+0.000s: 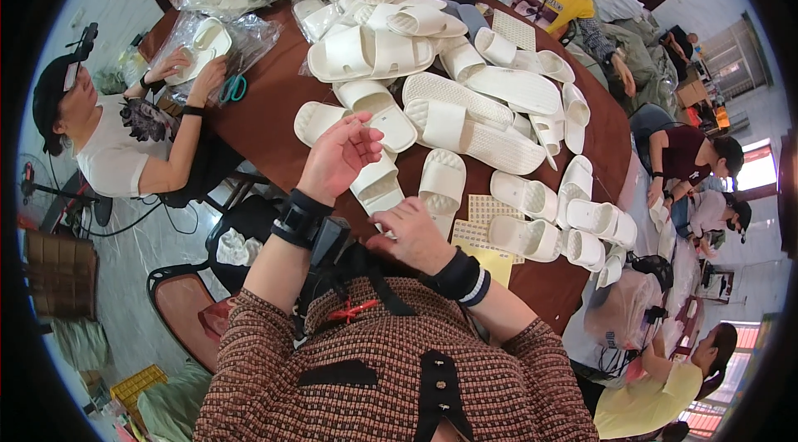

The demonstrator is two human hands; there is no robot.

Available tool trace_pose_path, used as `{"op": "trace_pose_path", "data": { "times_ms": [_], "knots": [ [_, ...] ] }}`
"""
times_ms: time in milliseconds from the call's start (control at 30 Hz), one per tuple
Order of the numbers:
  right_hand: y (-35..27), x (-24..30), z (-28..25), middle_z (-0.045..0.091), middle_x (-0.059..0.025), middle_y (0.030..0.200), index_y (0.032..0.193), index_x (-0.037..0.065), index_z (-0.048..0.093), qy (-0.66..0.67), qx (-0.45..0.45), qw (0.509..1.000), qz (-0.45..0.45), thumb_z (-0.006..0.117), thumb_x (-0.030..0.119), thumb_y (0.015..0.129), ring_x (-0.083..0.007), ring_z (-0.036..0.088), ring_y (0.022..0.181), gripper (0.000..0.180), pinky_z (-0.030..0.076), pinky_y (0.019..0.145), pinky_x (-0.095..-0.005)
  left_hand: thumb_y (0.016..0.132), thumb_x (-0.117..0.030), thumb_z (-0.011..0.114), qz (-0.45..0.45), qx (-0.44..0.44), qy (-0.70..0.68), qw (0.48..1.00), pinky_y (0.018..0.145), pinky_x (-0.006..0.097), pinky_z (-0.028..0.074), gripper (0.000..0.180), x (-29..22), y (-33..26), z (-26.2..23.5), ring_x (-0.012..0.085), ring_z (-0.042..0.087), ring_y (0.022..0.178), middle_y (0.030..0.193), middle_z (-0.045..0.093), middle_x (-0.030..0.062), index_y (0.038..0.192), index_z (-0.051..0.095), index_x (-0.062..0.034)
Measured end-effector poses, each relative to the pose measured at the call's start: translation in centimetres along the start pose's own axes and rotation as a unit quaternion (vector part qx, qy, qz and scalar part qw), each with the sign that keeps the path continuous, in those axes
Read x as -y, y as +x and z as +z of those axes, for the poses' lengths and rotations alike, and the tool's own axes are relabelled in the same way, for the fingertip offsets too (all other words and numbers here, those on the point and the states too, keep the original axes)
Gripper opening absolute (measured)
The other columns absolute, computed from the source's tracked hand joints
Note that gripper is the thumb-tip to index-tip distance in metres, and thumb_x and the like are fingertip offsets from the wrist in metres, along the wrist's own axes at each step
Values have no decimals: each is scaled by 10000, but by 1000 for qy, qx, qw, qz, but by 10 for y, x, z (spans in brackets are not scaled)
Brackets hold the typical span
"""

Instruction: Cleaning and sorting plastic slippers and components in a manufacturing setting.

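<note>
Curling near the edge of the reddish-brown bench (266,122), the person's right hand (418,236) hides whether its grip holds anything; slightly beyond, the raised left hand (337,161) looks empty, its grip loosely apart. The step seems a pause between pieces, the next move calling for a grasp on the white, broad-strapped, plastic-looking slipper (442,179) just ahead; similar white slippers (353,56) lie heaped farther off.

White slippers (503,145), label sheets (472,234) on brown tabletop (266,105)
</note>
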State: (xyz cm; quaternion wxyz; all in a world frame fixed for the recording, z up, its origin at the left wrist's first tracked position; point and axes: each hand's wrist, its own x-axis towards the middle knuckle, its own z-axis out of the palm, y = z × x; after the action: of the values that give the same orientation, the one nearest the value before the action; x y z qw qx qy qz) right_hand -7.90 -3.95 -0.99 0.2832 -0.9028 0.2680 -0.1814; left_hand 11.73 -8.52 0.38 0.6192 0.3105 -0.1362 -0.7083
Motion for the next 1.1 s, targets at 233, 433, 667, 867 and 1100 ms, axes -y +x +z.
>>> {"op": "trace_pose_path", "data": {
  "times_ms": [233,433,667,867,1100],
  "knots": [
    [2,22,7,562,-72,1045,1220,-47,409,566,14,810,151,693,232,831,-145,579,866,556,486,784,-278,906,-114,478,98,-89,77,988,597,305,483,177,31,31,13,183,566,617,743,600,92,1056,515,-28],
    [3,16,2,582,-85,957,1153,-62,452,538,51,801,259,623,288,870,-128,584,781,481,507,686,-258,881,-78,513,328,-153,373,854,556,313,470,136,51,47,1,178,579,609,723,602,96,997,544,-13],
    [1,12,7,604,-100,894,1056,-66,479,557,41,779,286,613,282,867,-137,602,728,417,514,645,-259,771,6,566,508,-48,690,513,655,387,446,179,51,38,8,289,546,734,793,571,119,946,563,-33],
    [0,12,5,612,-111,909,1037,-74,479,588,58,756,284,595,273,881,-159,627,755,397,522,636,-263,758,-82,584,478,56,791,377,690,372,408,196,56,34,8,251,542,747,745,548,84,948,554,-50],
    [-19,-12,-2,637,-81,867,1071,-40,521,521,96,801,277,536,227,909,-131,625,725,313,515,631,-266,816,-96,555,235,-130,624,733,722,371,450,165,59,27,-35,297,571,805,774,589,151,962,583,-24]
  ]
}}
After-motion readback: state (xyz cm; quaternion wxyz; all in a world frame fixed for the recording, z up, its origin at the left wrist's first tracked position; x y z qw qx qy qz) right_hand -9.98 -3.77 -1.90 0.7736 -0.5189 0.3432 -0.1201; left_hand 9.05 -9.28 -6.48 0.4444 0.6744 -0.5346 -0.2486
